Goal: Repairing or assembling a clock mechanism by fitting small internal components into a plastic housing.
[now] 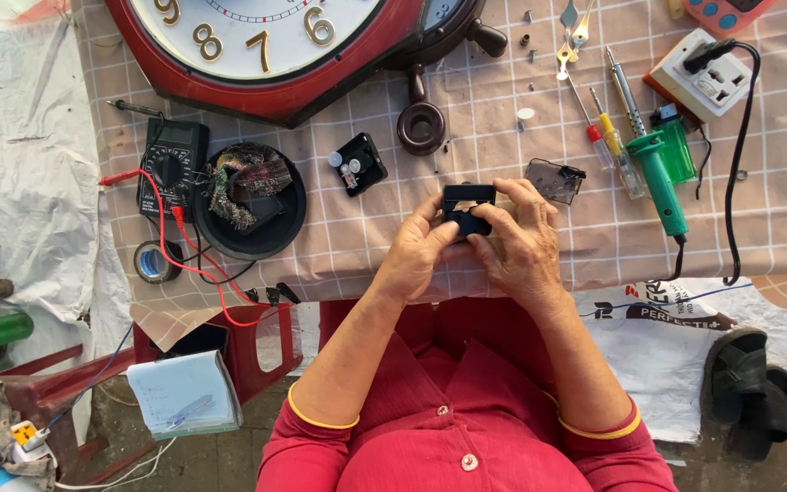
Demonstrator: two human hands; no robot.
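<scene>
Both hands hold one small black clock movement box just above the near edge of the table. My left hand grips its left side, thumb on top. My right hand wraps its right side, fingers curled over it. A second black movement with white gears lies open to the left. A clear plastic cover lies just right of the hands. The big red wall clock lies face up at the far side.
On a checked beige cloth lie a green soldering iron, screwdrivers, a green lighter, a white socket block, a multimeter with red leads, a black bowl of scraps, a tape roll and a brown ring.
</scene>
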